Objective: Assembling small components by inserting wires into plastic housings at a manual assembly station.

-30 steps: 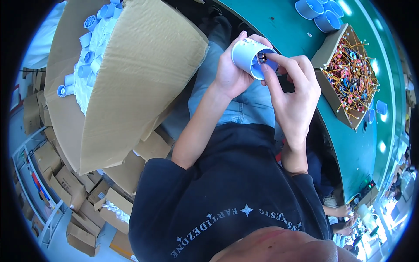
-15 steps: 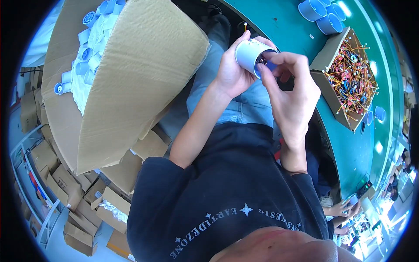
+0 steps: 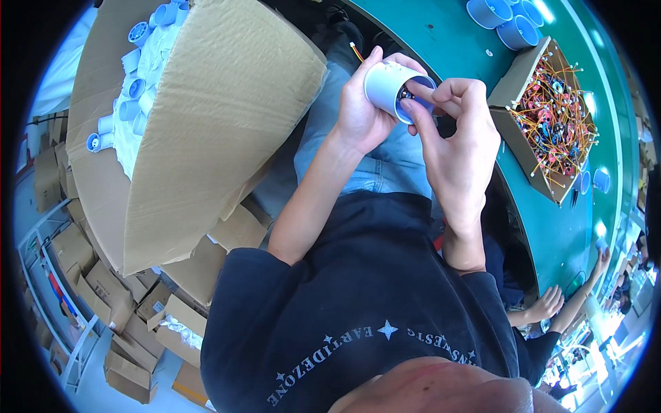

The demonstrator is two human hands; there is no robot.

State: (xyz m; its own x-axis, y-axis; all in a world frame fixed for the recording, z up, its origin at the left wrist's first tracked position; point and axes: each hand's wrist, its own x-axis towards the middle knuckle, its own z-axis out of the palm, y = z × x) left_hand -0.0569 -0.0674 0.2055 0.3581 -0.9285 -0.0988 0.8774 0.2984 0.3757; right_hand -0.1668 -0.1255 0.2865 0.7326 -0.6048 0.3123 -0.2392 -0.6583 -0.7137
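Note:
My left hand [image 3: 358, 117] is wrapped round a white plastic cylindrical housing [image 3: 383, 84], holding it tilted above my lap with its open end toward the right. Thin orange and dark wires with a white plug [image 3: 355, 51] stick out past its far end, beside my left thumb. The thumb and fingers of my right hand [image 3: 463, 148] reach into the open end. They are closed on a small dark part with coppery bits [image 3: 405, 93], mostly hidden by the fingers and the wall.
On the green bench [image 3: 441, 41] at right, a cardboard box [image 3: 513, 131] holds many wired coil parts. White housings [image 3: 516, 33] stand behind it. A large carton [image 3: 213, 131] with more housings is at left. A co-worker's hand [image 3: 549, 303] is at lower right.
Both hands have shifted slightly left with the housing, and the wires now lean left. My right fingers are still inside it. The co-worker's arms have moved, one now stretched over the bench.

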